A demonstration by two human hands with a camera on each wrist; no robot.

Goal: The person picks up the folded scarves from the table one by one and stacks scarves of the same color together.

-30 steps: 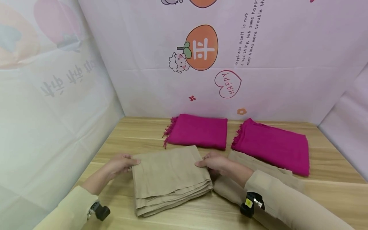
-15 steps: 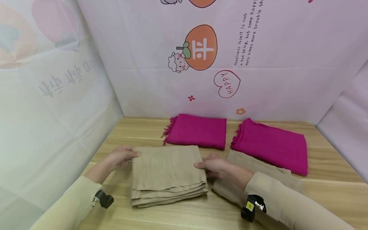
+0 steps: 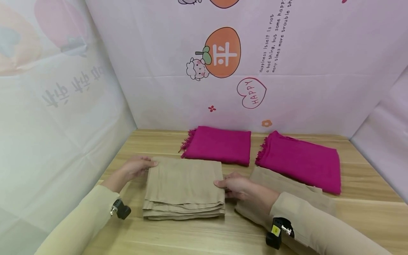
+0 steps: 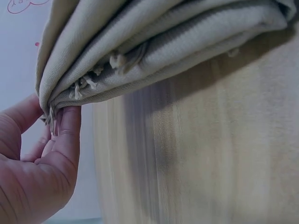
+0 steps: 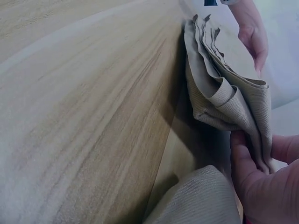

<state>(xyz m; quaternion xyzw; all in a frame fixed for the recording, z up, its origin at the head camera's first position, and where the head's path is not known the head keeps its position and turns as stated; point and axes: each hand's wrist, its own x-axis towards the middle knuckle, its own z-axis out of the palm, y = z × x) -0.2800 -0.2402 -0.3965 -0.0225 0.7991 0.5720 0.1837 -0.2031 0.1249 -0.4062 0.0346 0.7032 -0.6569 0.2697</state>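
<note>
A beige fringed scarf [image 3: 185,180], folded into a thick rectangle of several layers, is held between both hands. My left hand [image 3: 138,166] pinches its far left corner, thumb on top. In the left wrist view, the fingers [image 4: 67,135] reach under the layers, and short tassels [image 4: 84,84] hang from the edge. My right hand [image 3: 237,186] grips the right side, thumb above and fingers below. The right wrist view shows the scarf's layered near edge [image 5: 224,93] sagging between the hands, close over the table.
Two folded magenta scarves [image 3: 220,146] [image 3: 301,161] lie along the back of the wooden table [image 3: 178,237]. Another beige cloth [image 3: 287,187] lies under my right forearm, partly covered by the right magenta scarf. Printed white sheets [image 3: 165,71] hang at the back and sides.
The left hand has moved away from me and slightly right, still pinching the corner. The beige scarf has shifted back and left and turned straighter to the table. The right hand has barely moved.
</note>
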